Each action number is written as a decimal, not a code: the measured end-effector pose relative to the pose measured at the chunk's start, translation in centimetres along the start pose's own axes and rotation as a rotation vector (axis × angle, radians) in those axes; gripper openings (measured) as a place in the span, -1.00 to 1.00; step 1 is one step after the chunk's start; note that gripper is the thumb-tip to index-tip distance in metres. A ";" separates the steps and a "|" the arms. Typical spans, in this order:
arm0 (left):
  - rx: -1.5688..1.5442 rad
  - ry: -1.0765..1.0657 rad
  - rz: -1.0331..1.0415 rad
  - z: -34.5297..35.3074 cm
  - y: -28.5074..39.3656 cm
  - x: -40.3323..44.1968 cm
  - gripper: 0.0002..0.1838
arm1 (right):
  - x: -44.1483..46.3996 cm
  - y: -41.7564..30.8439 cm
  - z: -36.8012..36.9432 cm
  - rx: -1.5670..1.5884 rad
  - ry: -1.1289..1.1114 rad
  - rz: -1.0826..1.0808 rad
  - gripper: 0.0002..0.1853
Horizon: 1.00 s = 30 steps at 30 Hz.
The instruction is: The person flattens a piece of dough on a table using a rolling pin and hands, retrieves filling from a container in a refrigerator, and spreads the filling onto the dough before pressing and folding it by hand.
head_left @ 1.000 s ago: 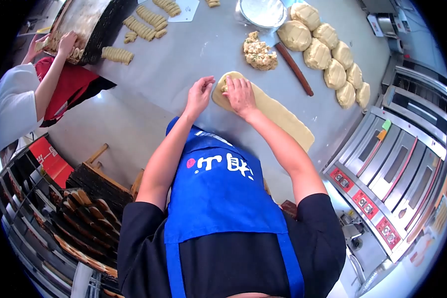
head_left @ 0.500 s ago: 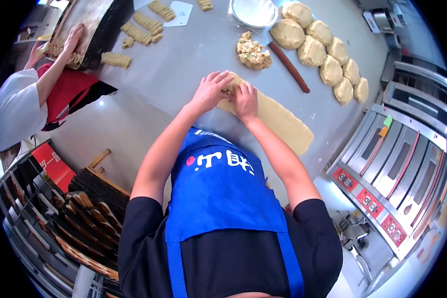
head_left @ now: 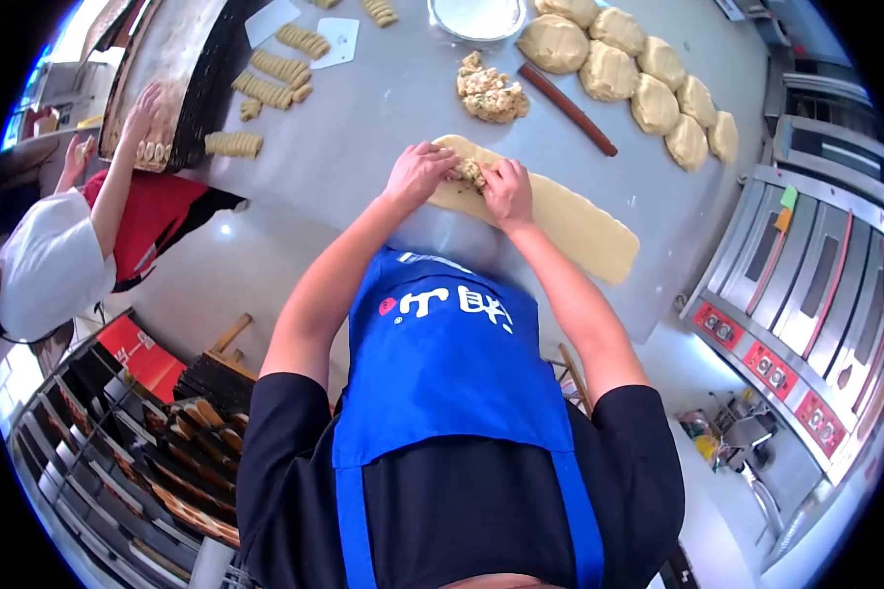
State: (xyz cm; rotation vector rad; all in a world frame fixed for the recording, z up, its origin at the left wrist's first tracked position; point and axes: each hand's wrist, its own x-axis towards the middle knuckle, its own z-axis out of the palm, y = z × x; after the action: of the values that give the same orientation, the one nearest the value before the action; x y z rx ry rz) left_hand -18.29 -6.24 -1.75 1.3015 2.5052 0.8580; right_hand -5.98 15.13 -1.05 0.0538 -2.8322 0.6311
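The left hand is set at one side of a small portion of filling, fingers together and bent. The right hand is set at the opposite side, fingers curled inward, opening narrow. The fingertips of both hands meet the filling; whether either hand pinches it cannot be told, as the undersides are hidden.

The filling lies on the far-left end of a flat, elongated dough sheet. The sheet rests on the table, its bare length extending to the right, past the right hand.

Beyond the sheet is a larger filling mound. A brown rolling pin lies obliquely to its right, followed by a cluster of rounded dough pieces. Ridged dough strips occupy the table's left side, near a co-worker's tray.
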 end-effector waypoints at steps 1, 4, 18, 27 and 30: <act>0.004 -0.045 -0.040 -0.5 0.3 0.0 -0.48 | 0.1 0.1 -0.7 -0.002 -0.095 0.041 -0.61; -0.306 0.179 -0.197 -1.4 1.2 -0.4 -0.45 | 0.3 -1.0 -2.0 0.046 0.034 0.049 -0.57; -0.539 0.257 -0.637 -0.6 -0.3 -3.2 -0.63 | 4.0 -3.1 0.0 0.122 0.085 0.081 -0.41; -0.365 0.175 -0.524 -0.9 -1.3 -3.3 -0.55 | 5.6 -4.5 3.3 0.139 -0.074 -0.016 -0.65; -0.336 0.117 -0.483 -1.3 -0.7 -3.1 -0.50 | 5.5 -3.6 1.0 0.206 -0.162 0.006 -0.53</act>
State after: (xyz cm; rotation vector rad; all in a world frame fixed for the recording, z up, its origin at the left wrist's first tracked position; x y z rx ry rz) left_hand -17.49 -9.54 -1.44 0.5240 2.4514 1.1816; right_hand -11.27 11.55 0.84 0.1384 -2.9092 0.9591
